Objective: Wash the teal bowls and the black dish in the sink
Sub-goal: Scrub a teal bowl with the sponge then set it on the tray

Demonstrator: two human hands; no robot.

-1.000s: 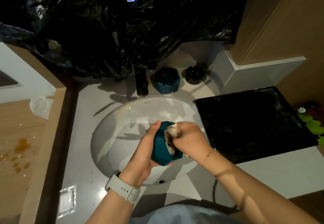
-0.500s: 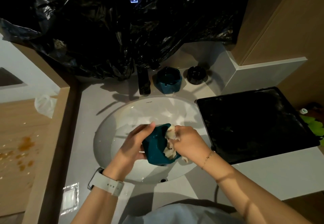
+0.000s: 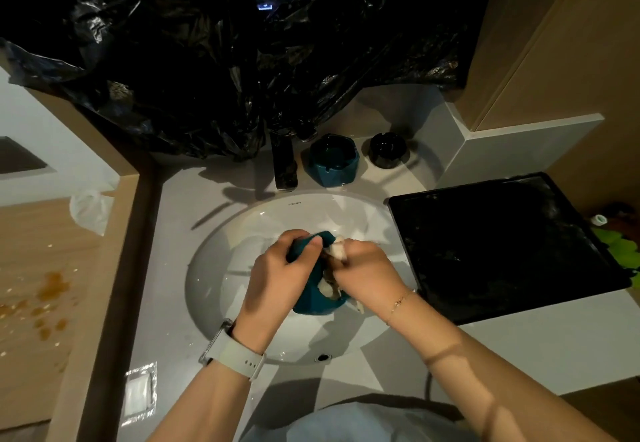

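Over the white sink (image 3: 242, 227), my left hand (image 3: 277, 275) grips a teal bowl (image 3: 317, 301), tipped on its side with its opening to the right. My right hand (image 3: 363, 273) grips a pale wet cloth (image 3: 337, 249) pushed into the bowl's opening. Much of the bowl is hidden by both hands. A second teal bowl (image 3: 332, 164) stands upright on the counter behind the sink. The small black dish (image 3: 388, 149) sits to its right.
A black faucet (image 3: 284, 164) stands behind the sink, left of the second bowl. A large black tray (image 3: 502, 251) lies on the counter to the right. Black plastic sheeting (image 3: 242, 60) hangs behind. A foil sachet (image 3: 140, 391) lies at front left.
My left hand has shifted over the top of the bowl and covers more of it. The bowl has turned in my grip while the cloth stays at its opening.
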